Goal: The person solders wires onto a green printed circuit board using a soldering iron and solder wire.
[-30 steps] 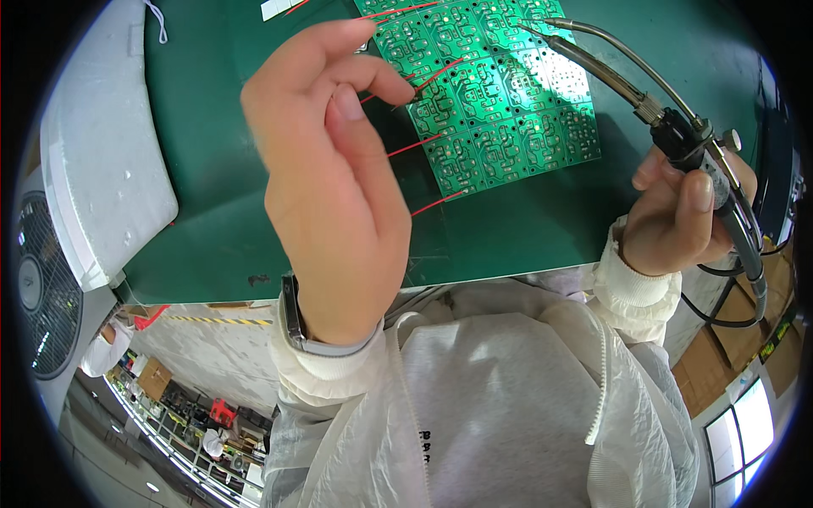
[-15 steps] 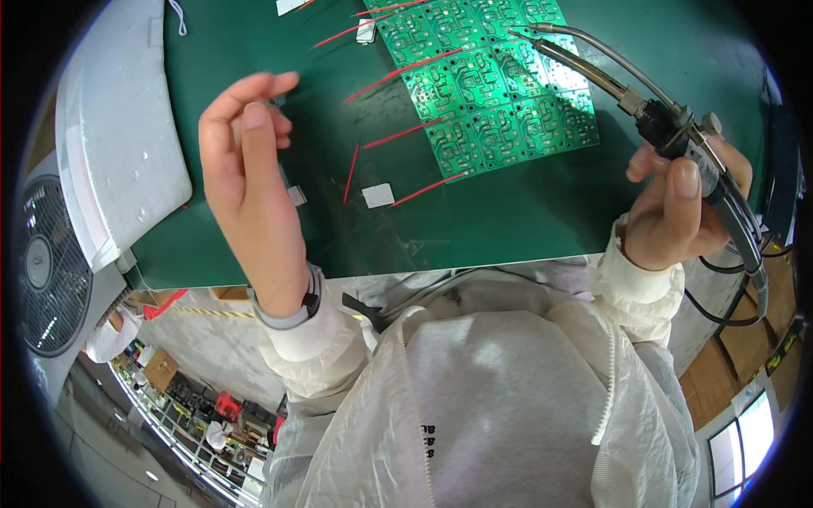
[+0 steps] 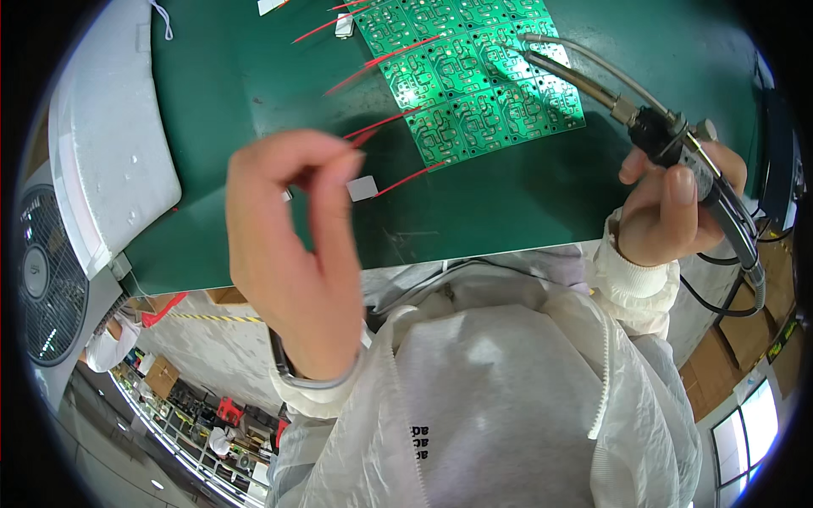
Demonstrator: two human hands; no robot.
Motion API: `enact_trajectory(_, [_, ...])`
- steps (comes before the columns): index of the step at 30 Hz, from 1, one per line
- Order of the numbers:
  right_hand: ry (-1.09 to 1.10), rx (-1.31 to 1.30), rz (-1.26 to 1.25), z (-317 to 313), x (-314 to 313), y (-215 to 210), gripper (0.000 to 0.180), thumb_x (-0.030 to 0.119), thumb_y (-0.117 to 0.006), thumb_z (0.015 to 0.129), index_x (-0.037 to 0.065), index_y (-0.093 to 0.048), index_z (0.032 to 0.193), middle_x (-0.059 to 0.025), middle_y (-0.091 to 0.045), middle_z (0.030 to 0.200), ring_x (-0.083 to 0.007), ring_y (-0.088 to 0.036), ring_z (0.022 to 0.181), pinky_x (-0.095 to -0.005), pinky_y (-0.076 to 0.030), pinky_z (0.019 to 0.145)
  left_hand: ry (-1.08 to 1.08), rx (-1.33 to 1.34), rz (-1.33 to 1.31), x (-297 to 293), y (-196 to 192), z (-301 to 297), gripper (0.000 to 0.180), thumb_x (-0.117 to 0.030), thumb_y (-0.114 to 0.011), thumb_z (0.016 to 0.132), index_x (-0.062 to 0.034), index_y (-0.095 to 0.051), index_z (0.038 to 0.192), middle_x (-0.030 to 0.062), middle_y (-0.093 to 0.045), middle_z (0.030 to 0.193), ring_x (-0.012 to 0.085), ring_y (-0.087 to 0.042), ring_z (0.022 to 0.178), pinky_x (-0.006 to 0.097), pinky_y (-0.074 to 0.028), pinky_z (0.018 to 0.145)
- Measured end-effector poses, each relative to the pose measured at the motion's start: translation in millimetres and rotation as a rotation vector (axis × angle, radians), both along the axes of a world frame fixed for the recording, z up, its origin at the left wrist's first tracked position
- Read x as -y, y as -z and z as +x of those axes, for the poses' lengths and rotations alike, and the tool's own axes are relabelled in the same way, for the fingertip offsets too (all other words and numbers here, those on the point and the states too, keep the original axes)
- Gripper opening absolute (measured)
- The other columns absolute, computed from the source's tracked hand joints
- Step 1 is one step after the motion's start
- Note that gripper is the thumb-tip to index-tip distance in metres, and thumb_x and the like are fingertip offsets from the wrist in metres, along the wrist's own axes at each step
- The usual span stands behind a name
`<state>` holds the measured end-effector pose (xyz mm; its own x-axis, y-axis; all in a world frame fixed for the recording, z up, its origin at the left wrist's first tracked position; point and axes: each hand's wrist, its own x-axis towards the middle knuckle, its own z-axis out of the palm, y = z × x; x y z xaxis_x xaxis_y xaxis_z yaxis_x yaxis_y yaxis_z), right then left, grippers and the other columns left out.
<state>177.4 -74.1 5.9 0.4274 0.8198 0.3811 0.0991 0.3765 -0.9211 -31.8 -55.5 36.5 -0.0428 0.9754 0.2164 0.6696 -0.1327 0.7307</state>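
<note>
My left hand (image 3: 292, 229) is over the table left of the circuit board panel (image 3: 495, 110), thumb and forefinger pinched on a short loose red wire (image 3: 365, 136), whose tip is blurred. My right hand (image 3: 673, 207) grips a soldering iron (image 3: 652, 131) with a thin metal feed tube (image 3: 584, 49) running along it. The iron's tip hangs over the upper right part of the green panel; whether it touches cannot be told. Several other red wires reach out leftward from the panel's left edge, the nearest wire (image 3: 408, 179) at its lower corner.
The green table (image 3: 500, 199) carries a small white square piece (image 3: 362, 188) and another white piece (image 3: 344, 26) by the panel. A white foam sheet (image 3: 118, 127) lies left, a fan (image 3: 55, 271) beyond it. The iron's cable (image 3: 720, 309) loops down at right.
My left hand has moved right and toward me, and its fingers have closed on the loose red wire. The right hand keeps the soldering iron over the panel. The view has shifted slightly.
</note>
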Motion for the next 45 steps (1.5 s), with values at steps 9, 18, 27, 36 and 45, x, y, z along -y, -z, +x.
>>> enact_trajectory(9, [-0.104,0.081,-0.012,6,2,1,0.034,0.015,-0.067,0.07,-0.004,-0.045,0.088,-0.0115,-0.053,0.064,-0.0135,-0.052,0.05,-0.0207,-0.043,0.047,0.237,-0.138,0.18,-20,21,31,0.01,0.002,-0.062,0.069,-0.0025,-0.057,0.077,0.0038,-0.054,0.072,0.0122,-0.049,0.06,0.022,-0.038,0.053])
enact_trajectory(18, [-0.108,0.056,-0.021,7,2,1,0.035,0.015,-0.068,0.07,-0.004,-0.045,0.087,-0.0107,-0.053,0.06,-0.0126,-0.052,0.048,-0.0196,-0.041,0.046,0.264,-0.101,0.19,-23,32,30,0.01,0.002,-0.06,0.07,-0.0032,-0.055,0.076,0.0029,-0.053,0.074,0.0119,-0.049,0.062,0.023,-0.035,0.056])
enact_trajectory(27, [-0.117,0.237,0.013,9,-1,2,0.028,0.011,-0.056,0.071,-0.004,-0.047,0.093,-0.0195,-0.054,0.065,-0.0164,-0.051,0.04,-0.0215,-0.04,0.036,0.274,-0.078,0.19,-23,34,30,0.01,0.002,-0.06,0.07,-0.0038,-0.054,0.076,0.0026,-0.052,0.073,0.0114,-0.049,0.062,0.023,-0.035,0.056])
enact_trajectory(36, [-0.125,0.254,0.041,6,-3,5,0.027,0.012,-0.058,0.072,-0.004,-0.047,0.091,-0.0177,-0.052,0.06,-0.0159,-0.048,0.038,-0.022,-0.038,0.035,0.256,-0.077,0.208,-23,37,30,0.011,0.001,-0.061,0.069,-0.0045,-0.054,0.075,0.0021,-0.053,0.074,0.0113,-0.049,0.061,0.023,-0.035,0.056])
enact_trajectory(45, [-0.111,0.341,0.089,4,-2,4,0.032,0.017,-0.064,0.072,-0.003,-0.047,0.089,-0.0136,-0.05,0.054,-0.0153,-0.05,0.041,-0.0226,-0.041,0.037,0.232,-0.14,0.272,-23,40,28,0.015,0.002,-0.062,0.067,-0.0052,-0.053,0.075,0.0018,-0.053,0.075,0.0114,-0.051,0.063,0.023,-0.037,0.056])
